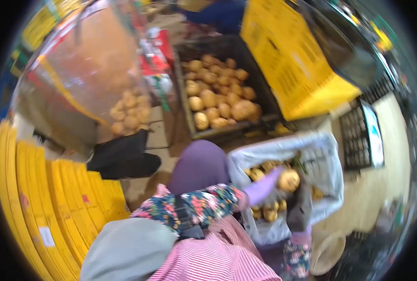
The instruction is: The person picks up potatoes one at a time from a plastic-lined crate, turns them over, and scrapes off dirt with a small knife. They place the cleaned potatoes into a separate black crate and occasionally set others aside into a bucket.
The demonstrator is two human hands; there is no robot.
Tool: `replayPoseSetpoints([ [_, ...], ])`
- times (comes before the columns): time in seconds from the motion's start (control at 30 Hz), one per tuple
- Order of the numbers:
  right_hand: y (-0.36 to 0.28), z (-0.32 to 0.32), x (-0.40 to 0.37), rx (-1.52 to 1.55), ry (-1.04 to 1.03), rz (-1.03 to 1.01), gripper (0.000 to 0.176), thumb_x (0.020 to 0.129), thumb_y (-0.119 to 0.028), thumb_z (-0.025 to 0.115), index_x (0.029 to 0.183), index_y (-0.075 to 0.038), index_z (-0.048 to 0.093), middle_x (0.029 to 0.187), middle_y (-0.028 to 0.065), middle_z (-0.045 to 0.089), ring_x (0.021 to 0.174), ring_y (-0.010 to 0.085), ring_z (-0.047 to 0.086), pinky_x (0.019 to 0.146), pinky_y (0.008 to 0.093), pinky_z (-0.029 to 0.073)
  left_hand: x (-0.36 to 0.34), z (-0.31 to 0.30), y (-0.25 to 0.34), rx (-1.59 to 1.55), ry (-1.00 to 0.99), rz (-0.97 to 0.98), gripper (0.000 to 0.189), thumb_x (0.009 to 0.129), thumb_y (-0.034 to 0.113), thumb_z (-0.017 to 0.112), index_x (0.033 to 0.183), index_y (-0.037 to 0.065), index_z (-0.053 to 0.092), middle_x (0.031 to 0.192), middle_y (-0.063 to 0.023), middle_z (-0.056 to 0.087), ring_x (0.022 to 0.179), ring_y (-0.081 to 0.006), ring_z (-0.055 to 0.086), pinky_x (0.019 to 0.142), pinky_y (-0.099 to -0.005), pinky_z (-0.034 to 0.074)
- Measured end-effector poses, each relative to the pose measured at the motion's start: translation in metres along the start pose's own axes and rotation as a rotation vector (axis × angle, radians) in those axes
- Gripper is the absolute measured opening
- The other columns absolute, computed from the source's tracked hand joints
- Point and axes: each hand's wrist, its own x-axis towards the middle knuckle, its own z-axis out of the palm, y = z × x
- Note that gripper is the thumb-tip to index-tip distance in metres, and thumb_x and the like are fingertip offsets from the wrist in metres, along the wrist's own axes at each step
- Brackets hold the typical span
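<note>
My left hand [266, 185], in a purple glove, reaches over a crate lined with whitish plastic [331, 145]. A large round potato [289, 181] is right at its fingertips, and those fingers are smeared by motion. From the other side comes my right hand [300, 202] in a dark grey glove, its fingers curled along the potato's right side. Smaller potatoes [270, 214] lie in the liner below and around both hands.
Ahead stands a dark crate [189, 122] heaped with potatoes [220, 91]. A yellow printed panel [293, 61] leans beside it. At left are a clear bag [96, 61] holding potatoes and stacked yellow crates [63, 201]. A black crate [356, 136] and a round bowl [328, 253] are at right.
</note>
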Motion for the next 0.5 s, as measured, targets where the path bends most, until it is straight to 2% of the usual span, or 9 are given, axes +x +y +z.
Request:
replayPoseSetpoints([
  [0.07, -0.004, -0.008, 0.002, -0.403, 0.089, -0.139, 0.04, 0.102, -0.02, 0.037, 0.133, 0.003, 0.044, 0.13, 0.0135, 0.049, 0.121, 0.0225, 0.048, 0.102, 0.0328, 0.039, -0.001, -0.009, -0.004, 0.586, -0.028, 0.544, 0.074, 0.073, 0.003, 0.077, 0.137, 0.007, 0.04, 0.129, -0.0111, 0.049, 0.117, -0.0205, 0.048, 0.102, -0.0335, 0.041],
  [0.1, -0.003, -0.013, 0.003, -0.353, 0.151, -0.126, 0.039, 0.102, -0.024, 0.041, 0.129, 0.003, 0.05, 0.125, 0.0132, 0.054, 0.115, 0.0209, 0.053, 0.097, 0.0314, 0.043, 0.002, -0.015, -0.003, 0.36, -0.155, 0.479, 0.086, 0.066, -0.001, 0.081, 0.139, 0.005, 0.037, 0.131, -0.0124, 0.048, 0.119, -0.0211, 0.047, 0.102, -0.0339, 0.042],
  [0.13, -0.009, -0.009, 0.004, 0.121, 0.304, 0.119, 0.04, 0.101, -0.027, 0.043, 0.128, 0.002, 0.05, 0.119, 0.0124, 0.058, 0.107, 0.0184, 0.057, 0.093, 0.0296, 0.045, 0.006, -0.023, -0.014, 0.493, -0.147, 0.652, 0.092, 0.063, -0.005, 0.081, 0.141, 0.003, 0.032, 0.133, -0.0125, 0.046, 0.121, -0.0199, 0.047, 0.103, -0.0319, 0.041],
  [0.17, -0.016, -0.011, 0.003, 0.078, 0.324, 0.154, 0.044, 0.1, -0.032, 0.046, 0.129, 0.001, 0.048, 0.117, 0.0117, 0.06, 0.101, 0.0165, 0.059, 0.088, 0.0292, 0.046, -0.006, -0.016, 0.004, 0.327, -0.249, 0.526, 0.094, 0.064, -0.006, 0.08, 0.142, 0.001, 0.029, 0.135, -0.0125, 0.044, 0.122, -0.02, 0.046, 0.103, -0.0321, 0.041],
  [0.2, -0.02, -0.011, 0.001, -0.026, 0.315, 0.136, 0.048, 0.098, -0.033, 0.05, 0.131, 0.002, 0.045, 0.114, 0.0121, 0.06, 0.099, 0.0181, 0.059, 0.086, 0.0304, 0.047, -0.017, -0.007, 0.011, 0.442, -0.149, 0.51, 0.094, 0.063, -0.007, 0.081, 0.141, 0.0, 0.029, 0.137, -0.0125, 0.043, 0.123, -0.0203, 0.045, 0.104, -0.0326, 0.04],
  [0.27, -0.01, -0.009, -0.001, -0.442, 0.23, -0.036, 0.059, 0.09, -0.035, 0.06, 0.132, 0.002, 0.041, 0.11, 0.017, 0.06, 0.097, 0.0258, 0.061, 0.083, 0.0344, 0.049, -0.037, 0.011, 0.029, 0.773, -0.034, 0.531, 0.093, 0.062, -0.006, 0.081, 0.141, 0.0, 0.031, 0.137, -0.0116, 0.042, 0.125, -0.02, 0.044, 0.105, -0.0324, 0.038],
  [0.33, -0.001, -0.003, -0.006, -1.036, 0.186, -0.203, 0.068, 0.079, -0.034, 0.07, 0.131, 0.001, 0.041, 0.108, 0.0243, 0.058, 0.095, 0.0362, 0.061, 0.08, 0.0396, 0.05, -0.023, -0.001, 0.009, 0.751, -0.134, 0.523, 0.09, 0.063, -0.005, 0.081, 0.14, 0.0, 0.033, 0.137, -0.0111, 0.043, 0.124, -0.0195, 0.044, 0.104, -0.0322, 0.038],
  [0.47, -0.006, -0.016, -0.01, -1.035, 0.128, -0.091, 0.055, 0.077, -0.031, 0.071, 0.119, 0.0, 0.053, 0.098, 0.025, 0.062, 0.092, 0.0378, 0.062, 0.076, 0.042, 0.05, -0.014, -0.002, 0.004, 0.732, -0.242, 0.373, 0.08, 0.067, -0.003, 0.079, 0.136, 0.001, 0.038, 0.135, -0.009, 0.044, 0.122, -0.0176, 0.045, 0.103, -0.0317, 0.039],
  [0.5, 0.005, -0.026, -0.011, -1.015, 0.245, -0.303, 0.033, 0.08, -0.025, 0.065, 0.104, -0.004, 0.057, 0.078, 0.0169, 0.061, 0.074, 0.0366, 0.061, 0.063, 0.043, 0.049, -0.015, 0.001, 0.006, 0.547, -0.27, 0.209, 0.078, 0.069, 0.0, 0.079, 0.136, 0.002, 0.038, 0.133, -0.0079, 0.045, 0.121, -0.0162, 0.045, 0.103, -0.0312, 0.038],
])
